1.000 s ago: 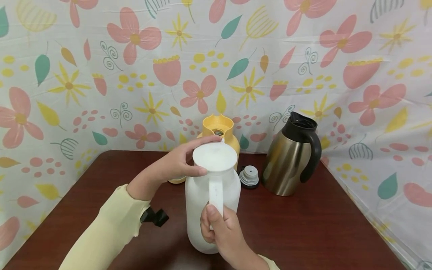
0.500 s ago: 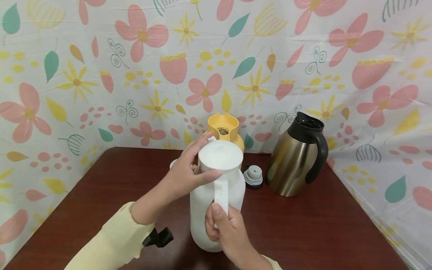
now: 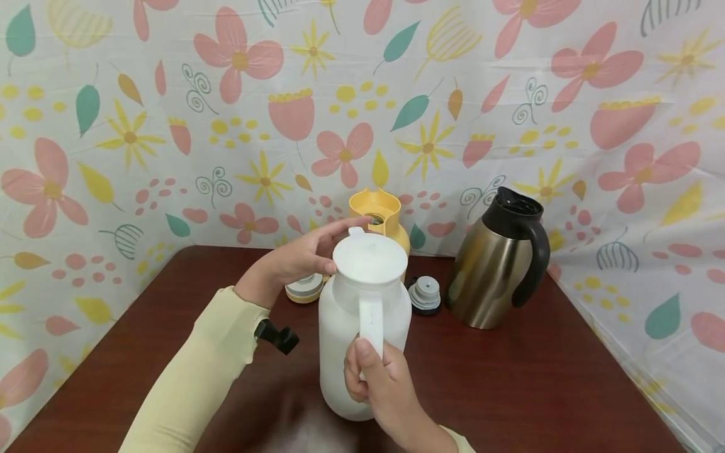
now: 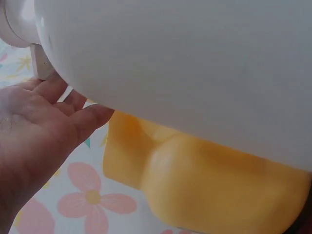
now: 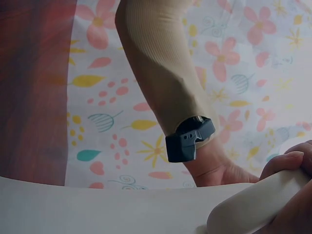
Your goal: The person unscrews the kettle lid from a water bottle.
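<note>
A white vacuum jug (image 3: 362, 352) stands upright in front of me, its round lid (image 3: 370, 259) on top and its handle (image 3: 370, 321) toward me. My right hand (image 3: 381, 384) grips the lower handle, fingers curled round it and thumb up along it. At the far left of the lid is my left hand (image 3: 308, 251), fingers stretched out behind the small spout tab and thumb beside the neck. In the left wrist view the fingertips of that hand (image 4: 53, 112) reach behind the jug's white body. The right wrist view shows the handle (image 5: 258, 207) in my right hand.
Behind the jug stands a yellow jug (image 3: 375, 204) with its top uncovered. A grey stopper (image 3: 425, 292) lies to its right, a grey-and-yellow stopper (image 3: 304, 289) to its left. A steel jug with black top (image 3: 481, 270) stands at the right. A flowered cloth hangs behind the table (image 3: 510, 377).
My left hand has moved from around the lid, thumb over its near side, to the lid's far left side. My right hand keeps its grip on the handle. The head view has shifted slightly.
</note>
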Action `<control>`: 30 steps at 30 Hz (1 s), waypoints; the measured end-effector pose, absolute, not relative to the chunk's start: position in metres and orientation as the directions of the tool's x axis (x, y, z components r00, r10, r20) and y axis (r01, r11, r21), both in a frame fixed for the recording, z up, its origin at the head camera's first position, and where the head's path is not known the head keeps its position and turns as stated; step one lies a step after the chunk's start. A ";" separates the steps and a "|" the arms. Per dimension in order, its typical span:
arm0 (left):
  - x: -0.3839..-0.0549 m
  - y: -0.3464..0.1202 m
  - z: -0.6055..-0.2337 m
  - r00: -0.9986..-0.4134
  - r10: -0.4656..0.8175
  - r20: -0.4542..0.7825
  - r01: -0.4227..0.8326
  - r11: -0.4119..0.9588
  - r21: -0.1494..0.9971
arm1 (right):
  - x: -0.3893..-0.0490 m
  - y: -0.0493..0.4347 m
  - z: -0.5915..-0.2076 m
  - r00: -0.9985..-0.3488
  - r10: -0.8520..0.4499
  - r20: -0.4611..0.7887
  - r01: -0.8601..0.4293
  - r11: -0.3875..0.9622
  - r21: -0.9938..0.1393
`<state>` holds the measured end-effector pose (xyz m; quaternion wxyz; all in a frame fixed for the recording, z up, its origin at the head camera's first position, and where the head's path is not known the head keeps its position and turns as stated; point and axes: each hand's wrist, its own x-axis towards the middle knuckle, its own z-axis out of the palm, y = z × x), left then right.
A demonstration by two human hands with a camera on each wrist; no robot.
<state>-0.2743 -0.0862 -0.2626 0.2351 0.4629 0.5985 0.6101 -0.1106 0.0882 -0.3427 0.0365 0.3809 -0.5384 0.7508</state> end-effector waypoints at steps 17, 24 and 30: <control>-0.191 -0.067 -0.277 -0.881 0.310 0.356 0.362 -0.041 0.931 | -0.110 0.088 -0.342 -0.723 -0.347 0.598 -0.447 -0.424 -0.787; -0.177 -0.066 -0.280 -0.901 0.242 0.361 0.347 -0.100 0.933 | -0.112 0.088 -0.343 -0.707 -0.350 0.615 -0.462 -0.431 -0.776; -0.203 -0.079 -0.281 -0.831 0.448 0.330 0.298 -0.143 0.944 | -0.116 0.089 -0.349 -0.684 -0.360 0.634 -0.473 -0.443 -0.762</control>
